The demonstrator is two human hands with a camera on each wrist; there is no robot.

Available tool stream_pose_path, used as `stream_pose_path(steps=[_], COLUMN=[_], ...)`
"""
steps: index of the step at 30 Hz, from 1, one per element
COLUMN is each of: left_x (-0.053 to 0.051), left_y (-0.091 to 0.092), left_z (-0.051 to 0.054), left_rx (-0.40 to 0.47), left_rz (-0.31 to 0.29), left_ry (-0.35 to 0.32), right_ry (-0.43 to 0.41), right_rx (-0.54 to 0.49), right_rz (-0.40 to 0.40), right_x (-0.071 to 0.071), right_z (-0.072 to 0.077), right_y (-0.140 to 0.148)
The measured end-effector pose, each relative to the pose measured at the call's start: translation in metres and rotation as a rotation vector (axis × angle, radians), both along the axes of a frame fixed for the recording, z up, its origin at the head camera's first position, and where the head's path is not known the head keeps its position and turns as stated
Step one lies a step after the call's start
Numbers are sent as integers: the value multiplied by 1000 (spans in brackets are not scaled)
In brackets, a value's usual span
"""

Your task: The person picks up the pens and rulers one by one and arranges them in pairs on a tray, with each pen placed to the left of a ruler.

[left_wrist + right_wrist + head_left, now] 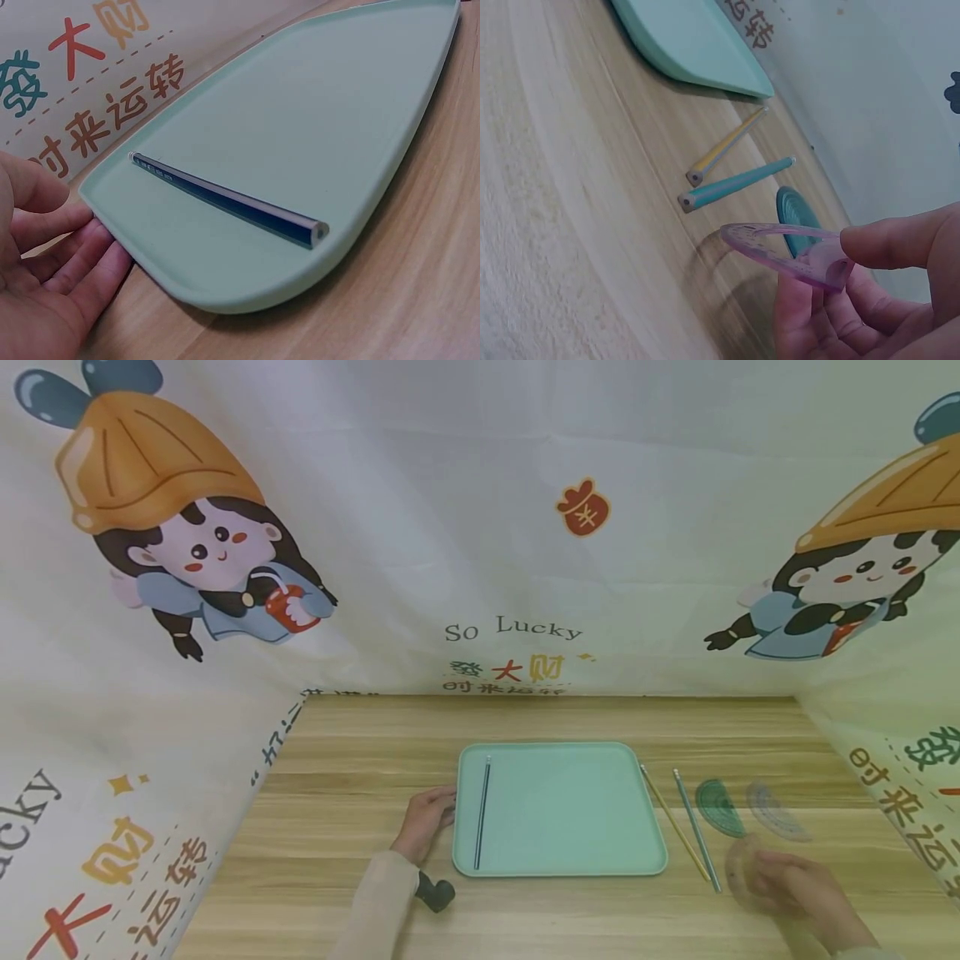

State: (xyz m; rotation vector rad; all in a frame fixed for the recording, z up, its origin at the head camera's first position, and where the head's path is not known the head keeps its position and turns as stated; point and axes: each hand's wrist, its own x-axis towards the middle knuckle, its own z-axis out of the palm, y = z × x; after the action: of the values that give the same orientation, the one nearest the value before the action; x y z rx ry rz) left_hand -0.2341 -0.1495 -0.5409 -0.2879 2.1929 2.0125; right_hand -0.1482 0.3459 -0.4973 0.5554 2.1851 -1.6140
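Note:
In the right wrist view, my right hand (885,292) pinches a translucent pink protractor (826,262) between thumb and fingers, raised over the table. The head view has this hand blurred at the lower right, near a green protractor (718,807) and a clear protractor (777,812) lying on the table. At the tray's left side, my left hand (60,262) touches the rim with extended fingers, its thumb held apart. The mint-green tray (562,810) carries a dark blue pencil (232,199) along its left end.
Right of the tray, a yellow pencil (678,827) and a teal pencil (697,835) lie slanted on the wooden table (360,735). A printed cloth (397,527) forms walls at the back and both sides.

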Motion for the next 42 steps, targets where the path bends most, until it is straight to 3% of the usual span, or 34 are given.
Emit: stream_pose_path(steps=[4, 12, 23, 30, 42], left_x=[0, 0, 0, 1, 3], left_y=[0, 0, 0, 0, 1], left_z=[-2, -2, -3, -1, 2], left_rx=[2, -7, 10, -3, -8], left_rz=[5, 14, -2, -1, -6], left_ry=[0, 3, 9, 9, 17], right_ry=[-11, 3, 8, 51, 77], right_rx=[-87, -153, -96, -121, -131], right_rz=[-20, -25, 23, 90, 114], right_x=[0, 1, 5, 5, 1], right_z=[1, 4, 5, 8, 8], right_y=[-1, -5, -13, -26, -57])
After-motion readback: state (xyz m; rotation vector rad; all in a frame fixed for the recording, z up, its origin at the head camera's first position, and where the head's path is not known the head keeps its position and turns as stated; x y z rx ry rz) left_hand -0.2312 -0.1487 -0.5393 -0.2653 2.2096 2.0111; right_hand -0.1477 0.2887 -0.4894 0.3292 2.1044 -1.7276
